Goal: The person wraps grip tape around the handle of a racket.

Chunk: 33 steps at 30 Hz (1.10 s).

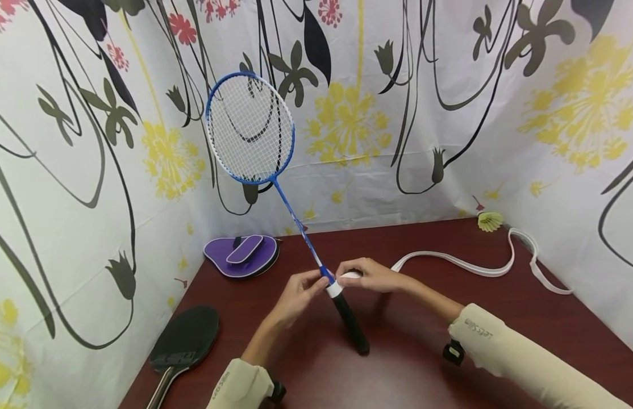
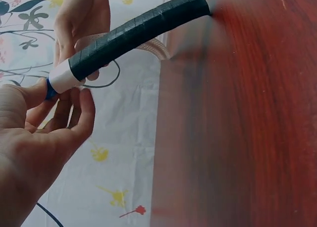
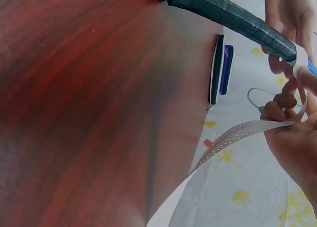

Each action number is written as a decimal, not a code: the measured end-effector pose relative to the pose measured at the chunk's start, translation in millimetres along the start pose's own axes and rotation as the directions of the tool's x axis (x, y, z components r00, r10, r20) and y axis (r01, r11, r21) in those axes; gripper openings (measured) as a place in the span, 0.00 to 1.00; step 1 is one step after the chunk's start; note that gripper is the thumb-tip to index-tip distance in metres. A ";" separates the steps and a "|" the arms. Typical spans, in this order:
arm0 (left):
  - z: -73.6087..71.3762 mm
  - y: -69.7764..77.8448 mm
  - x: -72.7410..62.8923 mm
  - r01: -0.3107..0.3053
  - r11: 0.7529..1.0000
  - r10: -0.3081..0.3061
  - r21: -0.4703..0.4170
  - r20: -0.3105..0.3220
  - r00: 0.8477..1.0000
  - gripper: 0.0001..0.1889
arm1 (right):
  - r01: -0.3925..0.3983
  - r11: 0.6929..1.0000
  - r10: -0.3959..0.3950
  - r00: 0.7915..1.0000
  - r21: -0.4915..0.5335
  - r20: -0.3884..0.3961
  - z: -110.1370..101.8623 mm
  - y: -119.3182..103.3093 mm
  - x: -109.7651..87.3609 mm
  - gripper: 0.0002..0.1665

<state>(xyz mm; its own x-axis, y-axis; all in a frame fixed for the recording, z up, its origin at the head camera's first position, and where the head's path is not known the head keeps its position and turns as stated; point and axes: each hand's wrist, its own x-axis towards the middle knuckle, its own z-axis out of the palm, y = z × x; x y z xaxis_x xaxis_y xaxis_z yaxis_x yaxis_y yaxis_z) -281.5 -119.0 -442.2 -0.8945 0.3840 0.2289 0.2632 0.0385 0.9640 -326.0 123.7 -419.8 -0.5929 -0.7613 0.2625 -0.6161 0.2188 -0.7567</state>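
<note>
A blue badminton racket (image 1: 296,218) stands tilted, its strung head up and its black handle (image 1: 351,324) pointing down toward me. My left hand (image 1: 295,294) pinches it between thumb and fingers at the blue cone above the handle. A white overgrip tape (image 1: 459,262) circles the top of the handle as a white band (image 2: 63,77). My right hand (image 1: 373,275) grips this tape close to the handle. In the right wrist view, the perforated tape (image 3: 237,133) runs from the right fingers down and off the frame's lower edge.
On the dark red table (image 1: 413,341), a black table tennis paddle (image 1: 186,338) lies at the left. A purple paddle case (image 1: 242,255) is at the back left. A yellow shuttlecock (image 1: 489,221) sits at the back right, near the tape's loose length. Patterned cloth (image 1: 378,193) hangs behind.
</note>
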 end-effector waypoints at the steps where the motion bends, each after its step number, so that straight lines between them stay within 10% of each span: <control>1: 0.1 -1.1 -0.2 -0.007 1.000 0.007 0.006 -0.001 1.000 0.17 | -0.005 1.000 0.005 1.000 0.023 0.006 0.9 1.4 -0.5 0.08; 8: -0.5 -4.1 -0.1 -0.110 0.992 0.111 0.057 -0.022 0.994 0.14 | -0.049 0.988 0.044 0.999 0.144 0.032 6.4 7.6 -1.5 0.09; 33: 0.1 -9.3 1.5 -0.167 0.985 0.163 0.033 0.086 0.983 0.14 | -0.230 0.923 0.172 0.964 0.308 0.204 -2.3 20.3 -2.4 0.19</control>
<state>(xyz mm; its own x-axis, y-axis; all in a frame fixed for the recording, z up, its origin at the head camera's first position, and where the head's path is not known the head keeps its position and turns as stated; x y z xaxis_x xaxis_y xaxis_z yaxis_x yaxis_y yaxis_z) -285.2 -118.7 -450.9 -0.8048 0.4634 0.3708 0.4204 0.0040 0.9073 -338.3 131.5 -434.4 -0.5714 -0.8207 0.0009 -0.2731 0.1891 -0.9432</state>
